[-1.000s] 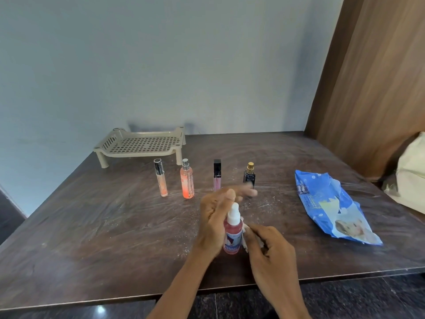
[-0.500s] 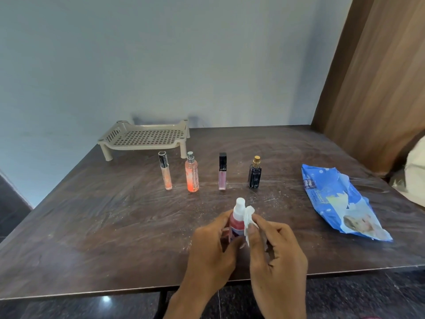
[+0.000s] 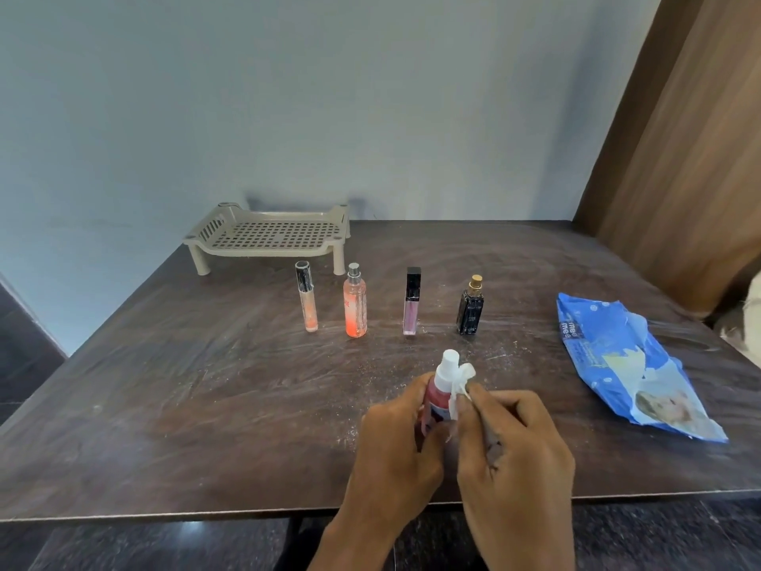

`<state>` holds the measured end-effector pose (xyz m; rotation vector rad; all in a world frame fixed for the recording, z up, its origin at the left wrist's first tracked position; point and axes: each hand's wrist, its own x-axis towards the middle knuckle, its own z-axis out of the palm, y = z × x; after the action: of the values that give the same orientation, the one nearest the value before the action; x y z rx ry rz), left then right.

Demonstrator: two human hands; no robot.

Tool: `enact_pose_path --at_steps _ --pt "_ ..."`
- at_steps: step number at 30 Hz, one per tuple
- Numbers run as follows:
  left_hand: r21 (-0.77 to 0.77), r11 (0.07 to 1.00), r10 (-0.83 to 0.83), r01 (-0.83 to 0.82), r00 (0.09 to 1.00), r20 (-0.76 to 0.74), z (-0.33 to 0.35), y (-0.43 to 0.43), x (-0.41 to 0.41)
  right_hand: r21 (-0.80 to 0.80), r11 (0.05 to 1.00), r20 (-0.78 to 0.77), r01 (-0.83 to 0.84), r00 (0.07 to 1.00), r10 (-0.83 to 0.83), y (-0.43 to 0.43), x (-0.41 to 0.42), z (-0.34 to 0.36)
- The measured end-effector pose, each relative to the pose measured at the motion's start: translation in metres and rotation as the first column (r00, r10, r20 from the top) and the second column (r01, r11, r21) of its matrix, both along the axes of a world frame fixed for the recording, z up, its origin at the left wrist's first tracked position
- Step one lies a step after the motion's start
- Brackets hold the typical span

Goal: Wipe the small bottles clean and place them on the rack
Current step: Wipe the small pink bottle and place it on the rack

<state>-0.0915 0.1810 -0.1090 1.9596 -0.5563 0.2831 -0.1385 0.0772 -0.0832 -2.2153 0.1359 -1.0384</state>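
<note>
Left hand [image 3: 397, 451] grips red bottle [image 3: 436, 395] upright at near table [image 3: 164, 405] edge; right hand [image 3: 514, 451] pinches wipe [image 3: 461, 385] against its neck; four bottles [image 3: 355, 300] stand before far-left rack [image 3: 271, 234].

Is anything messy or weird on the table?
A little. White specks are sprinkled over the dark brown wooden table, mostly near the red spray bottle with the white cap. The blue plastic wipes pack lies crumpled. The four small bottles in the row stand straight, and nothing looks spilled.
</note>
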Motion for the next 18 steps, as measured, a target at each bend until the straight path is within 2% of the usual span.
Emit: enact_pose_path --at_steps 2,5,10,12,15,18 --pt "-0.017 1.0 -0.002 0.002 1.0 -0.006 0.002 0.001 0.0 0.052 0.998 -0.023 -0.017 1.0 0.018 -0.003 0.007 0.003" --pt "-0.007 0.999 0.037 -0.037 0.999 0.016 -0.001 0.0 -0.001 0.212 0.976 -0.057 -0.041 0.997 0.054 -0.005 0.016 0.005" --pt "-0.009 0.998 0.057 -0.056 0.998 0.023 -0.003 -0.003 -0.002 0.259 0.966 0.128 0.012 0.991 -0.046 0.015 0.0 0.006" --pt "-0.013 0.999 0.053 -0.053 0.998 0.025 -0.003 -0.003 -0.001 0.283 0.959 0.151 0.003 0.987 -0.048 0.02 -0.003 0.006" --pt "-0.017 1.0 0.012 -0.012 1.0 0.017 -0.002 0.0 0.0 0.287 0.958 0.074 -0.014 0.997 -0.008 0.012 0.008 0.013" --pt "-0.03 0.999 0.011 -0.01 1.0 0.006 -0.003 0.001 -0.001 0.276 0.957 -0.032 -0.089 0.994 0.102 -0.001 0.022 0.022"
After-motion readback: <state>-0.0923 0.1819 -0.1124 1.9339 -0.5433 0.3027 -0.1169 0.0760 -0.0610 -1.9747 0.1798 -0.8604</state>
